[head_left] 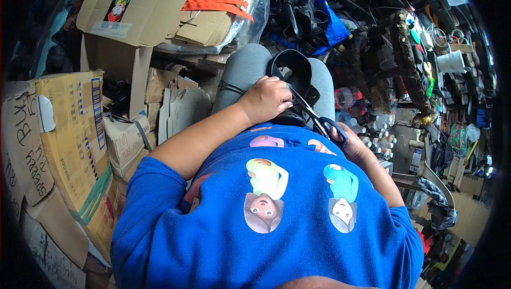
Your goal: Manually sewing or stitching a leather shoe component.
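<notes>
I sit with a black sandal-like shoe (294,70) on my lap, over my grey trousers. My left hand (264,99) presses down on the near part of the shoe, fingers curled over its edge. My right hand (353,145) grips a pair of scissors (319,123) with dark blue handles. The blades point up and left, reaching under my left hand at the shoe's strap. Most of my right hand is hidden behind my blue printed shirt.
Stacked cardboard boxes (69,134) crowd my left side. A large open carton (138,6) with orange straps (215,4) sits ahead. A blue bag with black shoe parts (308,17) lies beyond my knees. Plastic bottles (372,124) and hanging goods fill the right.
</notes>
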Demonstrator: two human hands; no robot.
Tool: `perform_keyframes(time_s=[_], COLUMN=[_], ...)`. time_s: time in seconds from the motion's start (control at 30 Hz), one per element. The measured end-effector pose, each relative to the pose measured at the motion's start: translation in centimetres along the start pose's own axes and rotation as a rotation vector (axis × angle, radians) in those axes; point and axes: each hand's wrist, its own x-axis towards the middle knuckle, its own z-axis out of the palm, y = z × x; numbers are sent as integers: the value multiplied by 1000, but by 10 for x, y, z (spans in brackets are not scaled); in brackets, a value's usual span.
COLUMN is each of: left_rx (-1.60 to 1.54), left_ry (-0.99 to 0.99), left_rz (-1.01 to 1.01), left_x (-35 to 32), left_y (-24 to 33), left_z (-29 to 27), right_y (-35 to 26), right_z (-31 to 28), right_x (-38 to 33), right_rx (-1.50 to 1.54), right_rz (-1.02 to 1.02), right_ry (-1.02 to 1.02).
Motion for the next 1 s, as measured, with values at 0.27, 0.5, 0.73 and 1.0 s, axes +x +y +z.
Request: perform_keyframes(time_s=[0.27,0.5,0.73,1.0], left_rx=[-27,-257,-729,-600], left_ry=[-54,143,331,200], left_rz=[10,-356,-664,-683], left_x=[3,-9,-4,20], left_y=[-4,-13,-22,-11], left_z=[-7,-49,-79,-63], right_y=[14,-8,21,23], right_z=[-18,-94,-207,-300], right_x=[17,-44,-57,5], right_rx=[-42,-39,-670,-1068], right_rz=[-78,-185,-56,374], right_ry=[-174,300,935,1017])
